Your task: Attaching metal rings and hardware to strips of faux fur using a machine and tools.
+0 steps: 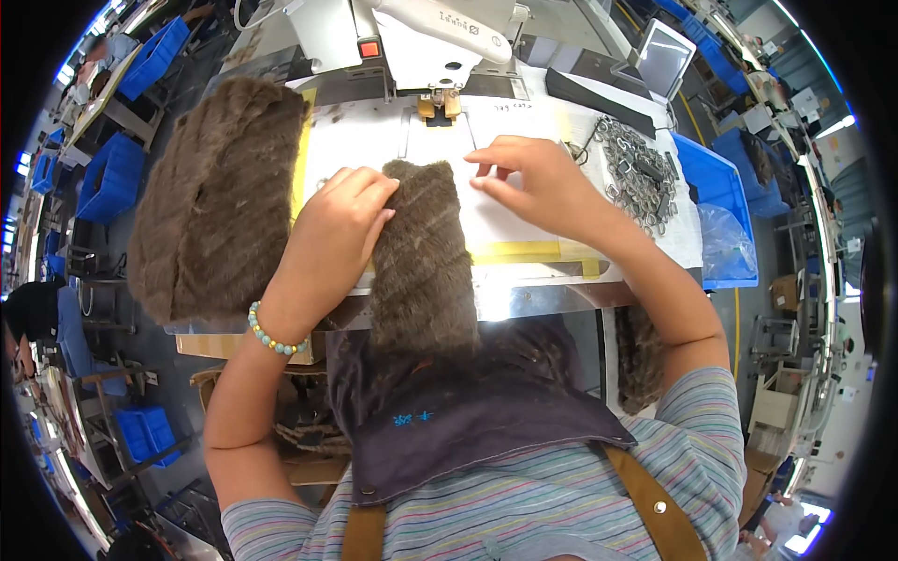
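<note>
Long, narrow brown fur strip (426, 257) lies roughly mid-worktop (351, 131), top end twd the machine, btm end past the metal front edge, in front of the dark cloth apron (486, 435). L hand (332, 234) is at the strip's upper L edge, grip narrow, thumb + fingertips touching fur; can't tell if it's pinched or just steadied. R hand (543, 182) is just R of the strip's top, apart from it; grip part-open, small gap b/w thumb & fingers, nothing seen in it. L wrist has a bracelet of pale green & yellow beads (271, 334).

Beyond the strip: white sewing machine (416, 51) w/ a red square button (370, 49). L side: big brown fur pile (220, 201), next to yellow tape (303, 154) on the white surface. R side: heap of small silver metal rings & buckles (641, 173), w/ a long black wedge-shaped piece (599, 103) behind. Far R: blue plastic crate (716, 192) holding clear plastic (725, 243); tablet-like screen (664, 58) up back R.
</note>
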`<act>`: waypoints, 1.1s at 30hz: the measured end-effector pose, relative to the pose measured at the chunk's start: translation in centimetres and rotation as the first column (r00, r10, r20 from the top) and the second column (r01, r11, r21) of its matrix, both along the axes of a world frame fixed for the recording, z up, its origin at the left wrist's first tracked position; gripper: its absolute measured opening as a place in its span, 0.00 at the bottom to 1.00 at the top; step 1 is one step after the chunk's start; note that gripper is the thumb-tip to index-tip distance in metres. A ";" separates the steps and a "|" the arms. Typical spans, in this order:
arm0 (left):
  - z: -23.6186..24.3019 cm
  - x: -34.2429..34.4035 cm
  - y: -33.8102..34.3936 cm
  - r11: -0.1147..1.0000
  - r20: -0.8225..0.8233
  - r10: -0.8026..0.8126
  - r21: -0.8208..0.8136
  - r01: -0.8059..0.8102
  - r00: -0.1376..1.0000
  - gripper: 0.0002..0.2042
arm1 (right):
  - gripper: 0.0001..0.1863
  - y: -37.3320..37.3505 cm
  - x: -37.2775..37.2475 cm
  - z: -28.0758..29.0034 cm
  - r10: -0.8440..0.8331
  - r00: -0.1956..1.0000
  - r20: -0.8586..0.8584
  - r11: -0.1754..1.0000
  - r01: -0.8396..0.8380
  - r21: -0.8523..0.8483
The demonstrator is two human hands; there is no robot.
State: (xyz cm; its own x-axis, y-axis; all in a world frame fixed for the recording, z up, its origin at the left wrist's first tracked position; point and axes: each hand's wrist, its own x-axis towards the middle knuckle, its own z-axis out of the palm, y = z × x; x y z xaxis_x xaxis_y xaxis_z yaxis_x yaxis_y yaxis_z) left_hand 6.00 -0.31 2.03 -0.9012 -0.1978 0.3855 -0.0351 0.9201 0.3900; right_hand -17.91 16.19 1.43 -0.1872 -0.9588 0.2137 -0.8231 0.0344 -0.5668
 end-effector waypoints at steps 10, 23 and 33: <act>-1.6 -1.1 -0.4 0.964 0.055 -0.105 -0.241 0.115 0.993 0.08 | 0.03 -1.7 1.8 -2.3 0.022 0.969 -0.246 0.966 -0.084 -0.244; -2.1 -7.3 -2.3 0.966 -0.040 -0.047 -0.258 0.036 0.998 0.06 | 0.04 -4.3 -3.7 -2.4 -0.072 0.965 -0.253 0.965 0.004 -0.262; -3.6 -8.5 -3.6 0.961 -0.117 -0.013 -0.277 -0.020 0.993 0.06 | 0.08 -5.0 -5.2 -3.3 -0.113 0.993 0.016 0.971 0.114 -0.208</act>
